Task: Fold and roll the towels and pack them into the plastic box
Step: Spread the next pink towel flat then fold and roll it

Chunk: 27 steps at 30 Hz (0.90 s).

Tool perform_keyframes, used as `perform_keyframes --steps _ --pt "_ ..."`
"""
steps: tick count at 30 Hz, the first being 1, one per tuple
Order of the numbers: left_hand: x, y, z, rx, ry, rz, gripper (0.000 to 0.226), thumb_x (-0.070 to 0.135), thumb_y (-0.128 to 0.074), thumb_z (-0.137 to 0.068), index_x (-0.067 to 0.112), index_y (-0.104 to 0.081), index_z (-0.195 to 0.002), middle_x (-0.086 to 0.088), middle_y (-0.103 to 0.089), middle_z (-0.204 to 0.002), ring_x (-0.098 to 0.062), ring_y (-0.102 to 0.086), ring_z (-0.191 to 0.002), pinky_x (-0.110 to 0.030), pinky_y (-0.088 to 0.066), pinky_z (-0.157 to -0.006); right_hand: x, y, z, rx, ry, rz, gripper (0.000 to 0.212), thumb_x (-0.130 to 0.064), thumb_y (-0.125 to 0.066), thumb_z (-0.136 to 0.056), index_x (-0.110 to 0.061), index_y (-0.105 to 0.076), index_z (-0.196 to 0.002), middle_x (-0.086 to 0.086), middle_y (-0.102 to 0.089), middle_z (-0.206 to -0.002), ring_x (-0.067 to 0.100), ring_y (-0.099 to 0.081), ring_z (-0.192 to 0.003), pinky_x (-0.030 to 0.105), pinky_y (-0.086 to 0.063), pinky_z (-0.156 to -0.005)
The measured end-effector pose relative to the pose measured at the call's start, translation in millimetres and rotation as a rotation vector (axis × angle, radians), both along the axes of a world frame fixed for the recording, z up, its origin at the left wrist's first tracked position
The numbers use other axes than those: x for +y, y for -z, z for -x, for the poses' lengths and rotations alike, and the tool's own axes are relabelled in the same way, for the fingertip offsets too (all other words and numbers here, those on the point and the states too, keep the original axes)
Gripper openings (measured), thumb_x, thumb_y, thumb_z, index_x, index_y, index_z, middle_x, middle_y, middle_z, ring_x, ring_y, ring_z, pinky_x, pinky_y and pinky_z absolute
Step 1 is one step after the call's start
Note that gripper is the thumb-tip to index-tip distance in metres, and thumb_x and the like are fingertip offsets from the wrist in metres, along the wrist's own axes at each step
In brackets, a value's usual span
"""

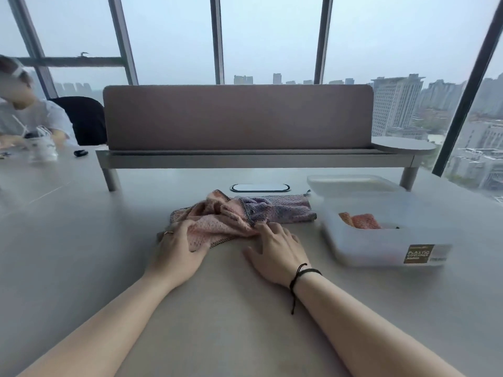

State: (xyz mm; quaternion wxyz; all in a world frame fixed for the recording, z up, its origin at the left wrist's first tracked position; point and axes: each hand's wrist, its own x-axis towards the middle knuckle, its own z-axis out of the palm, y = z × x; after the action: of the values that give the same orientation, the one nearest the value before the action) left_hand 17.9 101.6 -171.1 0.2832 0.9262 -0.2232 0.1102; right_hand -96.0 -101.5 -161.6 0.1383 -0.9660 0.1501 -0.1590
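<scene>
So this looks like early-to-middle going, I'd say. The plastic box (381,240) sits on the grey table (81,227) off to the right, lid off, and there's already one orange-pink rolled towel (360,221) tucked in its far left corner, with what looks like plenty of room left beside it. The lid (351,183) is lying just behind the box. Two towels are left out on the table as far as I can see: a pink towel (217,219) all bunched up in the middle, not folded at all, and a purple towel (280,209) behind and to the right of it, touching it, lying flatter but not rolled. The left hand (178,247) rests on the near left part of the pink one, fingers fairly straight and pressing down rather than grabbing. The right hand (276,246) is mostly on the table with its fingertips reaching the towel's near right edge; fingers spread loose, and I can't tell if they've pinched the hem or just touch it. My guess is the pink one needs spreading flat first, then fold, roll, pack, then same again for the purple.
</scene>
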Motion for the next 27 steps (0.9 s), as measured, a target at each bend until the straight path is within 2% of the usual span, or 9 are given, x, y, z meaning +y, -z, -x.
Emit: perform_keyframes --steps 3,6,8,12,16,18,21,24,27 --pt "-8 -1 -1 0.052 0.016 0.058 0.057 0.047 -0.070 -0.081 0.026 -0.050 -0.130 -0.007 -0.066 -0.124 -0.035 -0.057 -0.117 -0.043 -0.047 -0.097 0 2 -4 0.023 0.014 0.021 0.050 -0.063 -0.046 -0.085 -0.032 -0.052 -0.124 0.002 -0.051 -0.133 0.025 -0.046 -0.127 0.039 -0.034 -0.108" --pt "-10 -4 3 -0.048 0.066 0.194 0.029 0.023 -0.074 -0.079 0.022 -0.065 -0.107 -0.002 -0.072 -0.096 -0.031 -0.065 -0.092 -0.035 -0.050 -0.076 -5 3 -5 -0.006 -0.035 0.019 0.039 -0.064 -0.050 -0.083 -0.033 -0.055 -0.106 -0.004 -0.057 -0.122 0.021 -0.051 -0.120 0.037 -0.038 -0.101" --pt "-11 -7 6 -0.114 0.097 0.282 0.011 0.016 -0.075 -0.078 0.016 -0.069 -0.088 0.000 -0.068 -0.078 -0.026 -0.062 -0.076 -0.030 -0.041 -0.065 -10 3 -3 -0.032 -0.064 0.027 0.033 -0.062 -0.053 -0.083 -0.031 -0.053 -0.093 -0.007 -0.060 -0.111 0.020 -0.055 -0.111 0.034 -0.041 -0.092" --pt "-13 -11 8 -0.141 0.159 0.426 0.009 0.015 -0.078 -0.079 0.015 -0.071 -0.085 0.003 -0.069 -0.078 -0.013 -0.059 -0.072 -0.024 -0.038 -0.066 -22 5 -2 -0.102 -0.046 0.041 0.027 -0.051 -0.057 -0.087 -0.025 -0.060 -0.085 -0.007 -0.066 -0.096 0.022 -0.062 -0.098 0.032 -0.044 -0.077" --pt "-15 -15 8 -0.030 0.191 0.593 0.010 0.010 -0.076 -0.082 0.017 -0.069 -0.083 0.009 -0.067 -0.070 0.003 -0.057 -0.065 -0.009 -0.039 -0.058 -23 -1 1 -0.256 0.072 -0.195 0.019 -0.041 -0.066 -0.084 -0.023 -0.063 -0.082 -0.007 -0.069 -0.082 0.020 -0.065 -0.086 0.031 -0.046 -0.067" --pt "-15 -16 9 0.005 0.270 0.645 0.011 0.019 -0.077 -0.080 0.027 -0.070 -0.080 0.014 -0.069 -0.076 0.008 -0.060 -0.074 -0.006 -0.041 -0.066 -22 -3 5 -0.276 0.053 -0.292 0.027 -0.050 -0.071 -0.078 -0.029 -0.063 -0.093 -0.012 -0.066 -0.091 0.011 -0.063 -0.090 0.029 -0.049 -0.076" --pt "-15 -14 16 0.054 0.507 0.517 0.009 0.048 -0.069 -0.072 0.040 -0.073 -0.075 0.020 -0.061 -0.122 0.010 -0.052 -0.119 -0.007 -0.033 -0.099 -11 -7 14 -0.090 -0.139 -0.216 0.071 -0.069 -0.071 -0.066 -0.042 -0.046 -0.127 -0.013 -0.055 -0.124 0.008 -0.055 -0.114 0.031 -0.046 -0.097" --pt "-19 -7 25 0.014 0.657 0.272 0.013 0.053 -0.065 -0.077 0.045 -0.072 -0.070 0.022 -0.038 -0.151 0.000 -0.021 -0.147 -0.027 -0.014 -0.119 12 -11 24 0.060 -0.317 -0.137 0.107 -0.078 -0.070 -0.057 -0.054 -0.014 -0.145 -0.011 -0.036 -0.151 0.011 -0.038 -0.139 0.034 -0.033 -0.114" --pt "-21 -6 30 0.015 0.684 0.252 0.019 0.056 -0.062 -0.083 0.044 -0.075 -0.079 0.021 -0.028 -0.159 -0.009 -0.008 -0.152 -0.047 -0.012 -0.122 37 -11 25 0.059 -0.345 -0.065 0.120 -0.084 -0.065 -0.058 -0.046 -0.001 -0.152 -0.015 -0.019 -0.161 0.007 -0.012 -0.151 0.035 -0.019 -0.121"
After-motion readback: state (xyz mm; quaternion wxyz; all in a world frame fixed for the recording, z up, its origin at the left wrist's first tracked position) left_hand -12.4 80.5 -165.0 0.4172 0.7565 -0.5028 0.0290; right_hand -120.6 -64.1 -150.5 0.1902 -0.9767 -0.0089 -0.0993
